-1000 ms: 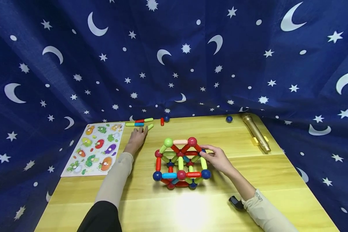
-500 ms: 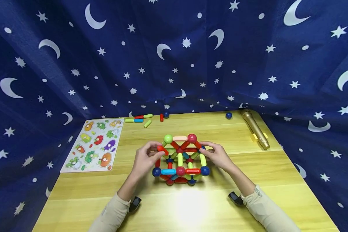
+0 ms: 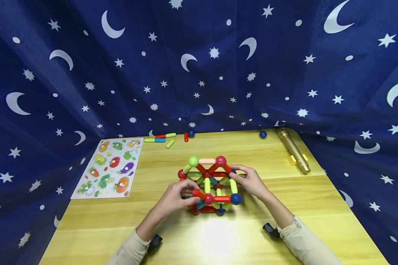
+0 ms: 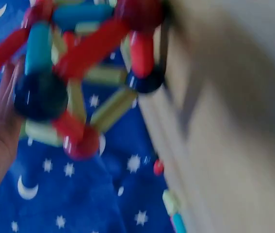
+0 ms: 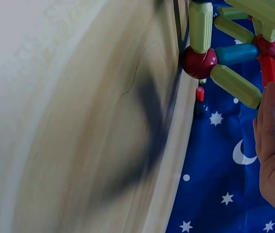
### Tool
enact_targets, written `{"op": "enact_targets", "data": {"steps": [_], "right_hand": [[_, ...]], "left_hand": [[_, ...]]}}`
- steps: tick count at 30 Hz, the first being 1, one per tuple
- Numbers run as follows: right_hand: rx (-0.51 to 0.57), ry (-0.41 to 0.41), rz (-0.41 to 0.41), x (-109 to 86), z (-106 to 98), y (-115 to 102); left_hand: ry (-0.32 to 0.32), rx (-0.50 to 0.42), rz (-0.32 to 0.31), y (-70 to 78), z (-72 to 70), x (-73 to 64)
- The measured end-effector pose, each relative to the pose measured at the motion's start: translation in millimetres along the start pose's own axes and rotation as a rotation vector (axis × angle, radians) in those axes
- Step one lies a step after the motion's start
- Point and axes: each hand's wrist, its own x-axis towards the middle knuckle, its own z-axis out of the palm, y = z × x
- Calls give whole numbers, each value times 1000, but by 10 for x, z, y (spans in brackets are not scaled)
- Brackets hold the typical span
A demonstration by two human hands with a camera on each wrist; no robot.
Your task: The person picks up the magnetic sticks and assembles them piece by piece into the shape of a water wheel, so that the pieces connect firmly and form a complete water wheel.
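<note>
A frame of magnetic rods and balls (image 3: 221, 199) stands mid-table, in red, blue, green and pale pink. My left hand (image 3: 175, 198) pinches a red magnetic rod (image 3: 199, 194) at the frame's front left. The rod's far end is at the front middle red ball (image 3: 208, 199); whether they touch is hard to tell. My right hand (image 3: 251, 182) holds the frame's upper right corner with thumb and fingers at a blue ball, mostly covered. In the right wrist view the fingers (image 5: 271, 121) lie against the frame; the left wrist view is blurred.
Loose rods (image 3: 160, 140) and a green rod (image 3: 170, 143) lie at the back left, near a red rod (image 3: 186, 137) and blue ball (image 3: 191, 134). Another blue ball (image 3: 263, 135) and a gold tube (image 3: 293, 151) sit back right. A vegetable puzzle board (image 3: 107, 167) lies left.
My left hand has come from the loose rods at the back left to the frame, then lowered the red rod from its upper left to the front. The right hand stays in place.
</note>
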Motion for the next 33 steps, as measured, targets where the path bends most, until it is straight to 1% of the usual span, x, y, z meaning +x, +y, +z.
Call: {"op": "enact_targets", "data": {"steps": [2,3,4,5,6,7,8,9,10,11,12,13,14,15,16,18,20,21,22,24,26,28,31,33], "right_hand": [[7,0,2,-17,2,9],[11,0,1,-26,7,11],[13,4,2,-36,14,11],[15,7,2,-43,22,13],[20,11,1,-47,34,14],[22,12,-2,-49,46,13],[19,13,-5,-51,60,14],[19,11,-9,-49,73,15],[19,7,-11,-49,85,14],[19,0,-12,-44,96,16],[17,-8,-15,-42,101,15],[14,-13,-18,-41,102,15],[12,-11,-18,-38,100,19],[14,-5,-16,-35,95,22],[16,4,-14,-33,86,24],[13,20,-16,-25,63,26],[13,32,-16,-14,41,24],[15,31,-15,-12,31,19],[14,25,-17,-6,33,11],[17,14,-16,5,39,-1],[16,12,-13,10,42,-6],[13,15,-9,12,40,-3],[5,19,-7,14,29,5],[3,17,-8,17,21,7]], "left_hand": [[-62,5,-4,-10,-104,22],[-83,-8,-9,-23,-182,39],[-91,-23,-23,-43,-276,68],[-79,-42,-31,-80,-385,109],[-43,-59,-47,-129,-502,164],[22,-79,-69,-200,-620,234],[107,-88,-99,-294,-736,314],[205,-80,-124,-419,-842,399],[302,-38,-157,-550,-934,494],[391,23,-191,-699,-1007,591],[456,100,-233,-844,-1062,687],[499,181,-269,-983,-1097,779],[509,278,-299,-1110,-1118,870],[492,372,-322,-1217,-1124,958],[454,466,-340,-1299,-1117,1043],[357,618,-361,-1418,-1093,1184],[275,754,-374,-1483,-1058,1285],[252,813,-375,-1496,-1042,1317],[249,869,-377,-1507,-1039,1319],[276,945,-363,-1502,-1041,1300],[304,960,-334,-1483,-1041,1255],[318,928,-312,-1443,-1035,1199],[332,823,-305,-1330,-985,1087],[364,740,-298,-1184,-925,1003]]}}
